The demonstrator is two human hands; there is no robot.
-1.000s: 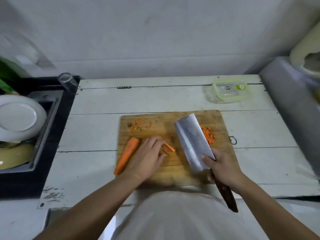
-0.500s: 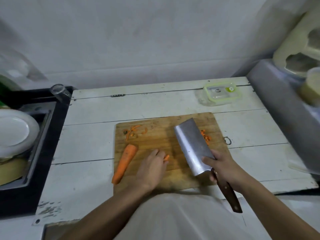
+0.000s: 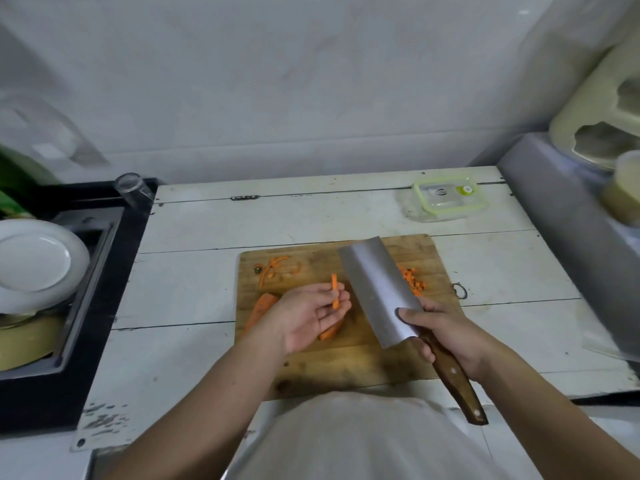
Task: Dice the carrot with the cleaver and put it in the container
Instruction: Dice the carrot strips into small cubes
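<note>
Since half a second ago the left hand [image 3: 313, 315] has been lifted off the cutting board [image 3: 349, 362] and turned palm up, and a carrot stick [image 3: 335, 292] is now carried across its fingertips; a second before, that hand was pressed flat over the sticks on the board.

Nearest, the right hand [image 3: 445, 336] is seen curled around the brown wooden handle of the cleaver [image 3: 379, 292], with the thumb laid on the flat of the blade. The blade is held tilted above the board, pointing away and to the left. The left hand is held open, fingers relaxed and slightly cupped, with the thin stick resting along them; whether it is pinched by the thumb cannot be told.

Beneath the left hand, the uncut carrot [image 3: 261, 308] is laid on the board, partly hidden by the wrist, and another carrot piece [image 3: 330, 332] shows under the palm. Right of the blade, a small heap of diced carrot [image 3: 414, 280] is gathered near the board's far right. At the board's far left, curled carrot peelings [image 3: 273, 268] are scattered.

Farther back on the white counter [image 3: 194, 278], the clear container [image 3: 446, 199] with a green-rimmed lid is set, well apart from the board. To the left, a white plate [image 3: 38, 261] is kept in the sink, with an upturned glass [image 3: 133, 188] beyond it.
</note>
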